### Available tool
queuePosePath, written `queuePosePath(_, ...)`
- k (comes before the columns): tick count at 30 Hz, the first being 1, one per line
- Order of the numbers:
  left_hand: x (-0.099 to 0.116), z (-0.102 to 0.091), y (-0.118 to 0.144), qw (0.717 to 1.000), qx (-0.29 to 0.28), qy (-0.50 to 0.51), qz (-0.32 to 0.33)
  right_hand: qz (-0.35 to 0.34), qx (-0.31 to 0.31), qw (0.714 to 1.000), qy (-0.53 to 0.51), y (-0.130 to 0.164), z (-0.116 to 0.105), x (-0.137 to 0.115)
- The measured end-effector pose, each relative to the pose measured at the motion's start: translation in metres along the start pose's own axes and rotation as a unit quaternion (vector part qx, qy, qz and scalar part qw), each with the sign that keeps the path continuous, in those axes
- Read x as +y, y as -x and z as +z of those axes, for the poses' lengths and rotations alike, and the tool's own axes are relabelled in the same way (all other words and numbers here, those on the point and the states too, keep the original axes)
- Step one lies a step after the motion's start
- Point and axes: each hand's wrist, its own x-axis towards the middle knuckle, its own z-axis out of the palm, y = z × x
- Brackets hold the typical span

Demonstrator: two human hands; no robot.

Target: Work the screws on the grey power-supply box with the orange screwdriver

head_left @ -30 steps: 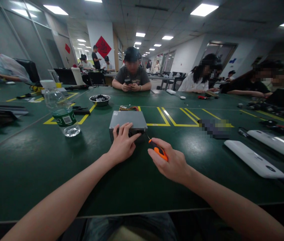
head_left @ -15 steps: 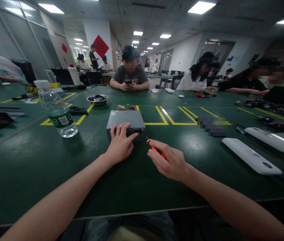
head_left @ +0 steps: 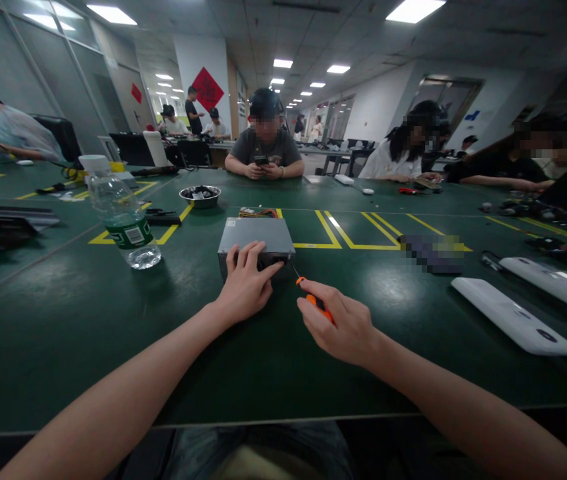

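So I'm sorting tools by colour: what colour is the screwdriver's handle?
Orange and black, seen in the head view: the screwdriver sits in the right hand.

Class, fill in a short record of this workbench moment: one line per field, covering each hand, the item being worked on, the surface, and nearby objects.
left hand: palm down, fingers on the near edge of the grey metal box
right hand: gripping an orange-handled screwdriver, tip aimed at the box's near right corner
surface: green table with yellow lines
nearby: water bottle at left, metal bowl behind, white casings at right
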Motion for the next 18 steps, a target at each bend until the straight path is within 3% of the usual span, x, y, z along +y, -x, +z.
queuePosePath(7,0.0005,0.0004,0.0,1.0,-0.007,-0.01,-0.004,0.022,0.011,0.999,0.029,-0.0053,-0.0041,0.0044)
queuePosePath(13,0.0001,-0.0002,0.0003,1.0,-0.004,-0.01,0.0,0.005,-0.028,1.0,0.007,-0.0019,0.0006,-0.0041)
queuePosePath(18,0.0,0.0005,0.0004,1.0,-0.004,-0.005,-0.002,0.002,0.002,0.999,0.037,0.0006,-0.0001,0.001)
